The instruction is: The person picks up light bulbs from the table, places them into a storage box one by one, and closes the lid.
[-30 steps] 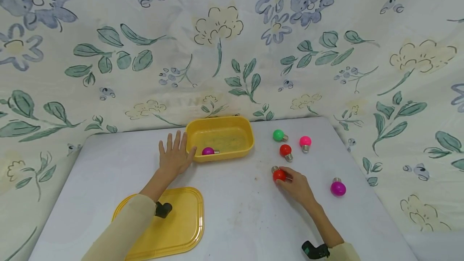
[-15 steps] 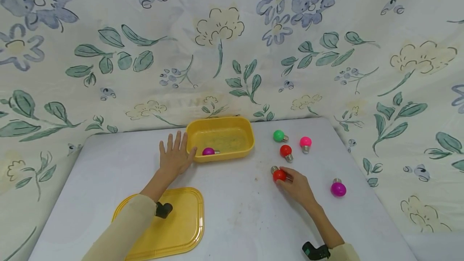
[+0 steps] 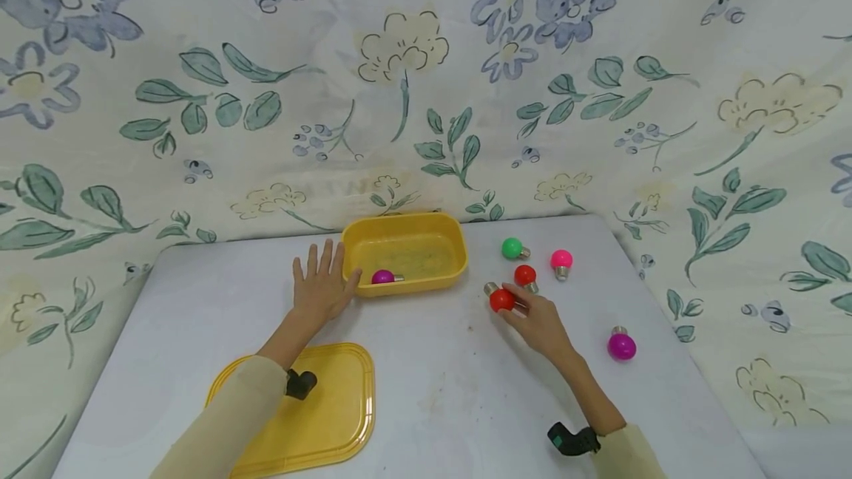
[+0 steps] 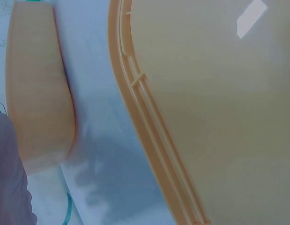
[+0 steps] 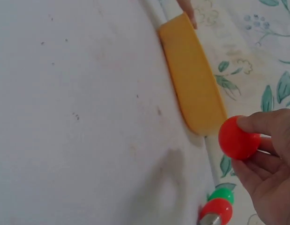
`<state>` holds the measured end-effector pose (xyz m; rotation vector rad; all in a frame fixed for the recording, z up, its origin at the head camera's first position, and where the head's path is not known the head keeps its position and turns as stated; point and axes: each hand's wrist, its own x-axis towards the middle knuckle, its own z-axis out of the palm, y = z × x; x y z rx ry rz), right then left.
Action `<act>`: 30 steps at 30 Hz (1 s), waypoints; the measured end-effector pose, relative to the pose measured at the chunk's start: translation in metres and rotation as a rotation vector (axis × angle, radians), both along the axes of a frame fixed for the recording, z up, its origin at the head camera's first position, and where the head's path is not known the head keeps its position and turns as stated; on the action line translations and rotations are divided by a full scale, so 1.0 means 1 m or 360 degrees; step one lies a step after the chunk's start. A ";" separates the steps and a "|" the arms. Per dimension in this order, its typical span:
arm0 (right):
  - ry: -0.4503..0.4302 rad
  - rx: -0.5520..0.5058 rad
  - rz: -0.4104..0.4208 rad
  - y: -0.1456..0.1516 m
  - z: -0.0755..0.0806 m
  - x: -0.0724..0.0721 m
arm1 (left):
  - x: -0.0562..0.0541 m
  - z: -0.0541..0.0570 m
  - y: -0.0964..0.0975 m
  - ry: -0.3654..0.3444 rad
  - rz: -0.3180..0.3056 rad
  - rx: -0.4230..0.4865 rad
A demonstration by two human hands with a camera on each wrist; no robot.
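Note:
My right hand (image 3: 535, 321) pinches a red bulb (image 3: 499, 299) by its fingertips and holds it just above the table, right of the yellow tub (image 3: 452, 272). The right wrist view shows the same red bulb (image 5: 237, 139) between thumb and fingers, with the tub's side (image 5: 191, 89) behind it. My left hand (image 3: 322, 285) lies flat with straight fingers on the table, its thumb against the tub's left wall. A purple bulb (image 3: 384, 277) lies inside the tub.
A yellow lid (image 3: 333, 420) lies near the front edge under my left forearm; its rim (image 4: 149, 122) fills the left wrist view. Loose on the table at right are a green bulb (image 3: 512, 248), a pink bulb (image 3: 561, 260), a red bulb (image 3: 525, 276) and a purple bulb (image 3: 621, 346).
My right hand has lifted the red bulb off the table and carried it up and left toward the tub. The left hand has stayed still.

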<state>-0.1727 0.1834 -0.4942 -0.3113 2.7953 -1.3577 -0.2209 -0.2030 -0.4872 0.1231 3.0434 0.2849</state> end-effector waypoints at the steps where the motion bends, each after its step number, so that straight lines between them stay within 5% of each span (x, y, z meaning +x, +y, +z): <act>1: 0.0021 0.0005 0.0011 -0.002 0.002 -0.002 | 0.000 0.000 0.000 0.0007 -0.0002 0.0000; 16: 0.0063 -0.0066 0.0181 -0.056 0.038 -0.044 | -0.002 -0.004 0.000 0.0010 0.0008 0.0018; 30: 0.0063 -0.0039 0.0291 -0.104 0.035 -0.077 | -0.001 -0.004 -0.001 0.0008 0.0002 0.0006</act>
